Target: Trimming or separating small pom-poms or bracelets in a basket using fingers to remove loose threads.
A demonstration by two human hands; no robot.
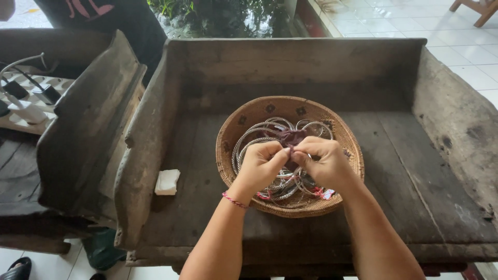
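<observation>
- A small craft workshop or stall, open to a tiled porch or yard.
- A worn, dark wooden tray-shaped bench with raised plank sides serves as the work surface.
- A round woven straw basket on it holds many thin silver-coloured metal bangles.
- White glossy floor tiles and green leafy plants lie just beyond the bench.

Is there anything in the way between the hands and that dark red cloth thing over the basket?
No, nothing visible. The left hand and right hand already pinch the dark red cloth between their fingers, just above the silver bangles in the woven basket. The white block lies off to the left on the wood.
</observation>
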